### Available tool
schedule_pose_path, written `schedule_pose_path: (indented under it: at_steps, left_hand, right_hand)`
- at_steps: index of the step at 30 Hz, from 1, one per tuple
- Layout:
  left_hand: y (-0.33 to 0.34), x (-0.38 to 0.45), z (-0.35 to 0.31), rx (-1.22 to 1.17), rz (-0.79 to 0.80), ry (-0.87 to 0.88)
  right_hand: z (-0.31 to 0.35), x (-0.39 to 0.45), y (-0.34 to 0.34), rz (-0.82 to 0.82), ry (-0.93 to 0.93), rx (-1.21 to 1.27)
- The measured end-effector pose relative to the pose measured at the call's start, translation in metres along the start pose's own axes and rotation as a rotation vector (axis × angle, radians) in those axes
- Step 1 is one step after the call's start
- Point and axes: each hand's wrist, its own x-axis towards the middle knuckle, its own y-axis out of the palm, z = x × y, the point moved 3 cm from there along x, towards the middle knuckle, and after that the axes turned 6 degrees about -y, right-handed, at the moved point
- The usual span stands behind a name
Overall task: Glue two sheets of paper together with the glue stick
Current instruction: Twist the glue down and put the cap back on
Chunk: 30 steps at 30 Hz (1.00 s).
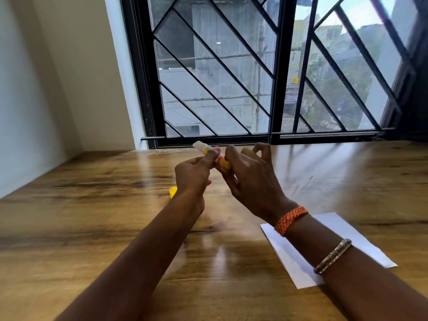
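With both hands clamped on the glue stick (209, 152) beyond the white paper (328, 249), the left hand (192, 174) steadies the barrel while the right hand (250, 179) turns the yellow base (225, 163) slowly.

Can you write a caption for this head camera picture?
Both hands, left hand and right hand, hold the glue stick above the table.

Paper (301, 262) on table (115, 216), right
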Motion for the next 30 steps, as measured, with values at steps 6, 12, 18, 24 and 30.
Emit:
schedule_pose_path:
  at_steps: [6,12,18,24,30]
  left_hand:
    - [-0.001,0.001,0.004,-0.017,0.092,-0.017]
    - [0.001,0.003,0.005,-0.038,0.248,-0.110]
    - [-0.002,0.001,0.002,0.017,0.059,-0.010]
    - [-0.003,0.002,0.003,0.006,0.074,-0.096]
    - [-0.003,0.001,0.000,-0.059,0.244,-0.129]
  right_hand:
    - [-0.005,-0.007,0.006,-0.025,0.301,0.413]
    - [-0.011,-0.008,0.012,0.016,0.679,1.017]
    - [-0.009,-0.009,0.013,0.029,0.374,0.629]
    - [-0.002,-0.006,0.005,-0.041,0.176,0.264]
    - [-0.007,-0.007,0.001,-0.118,0.572,0.754]
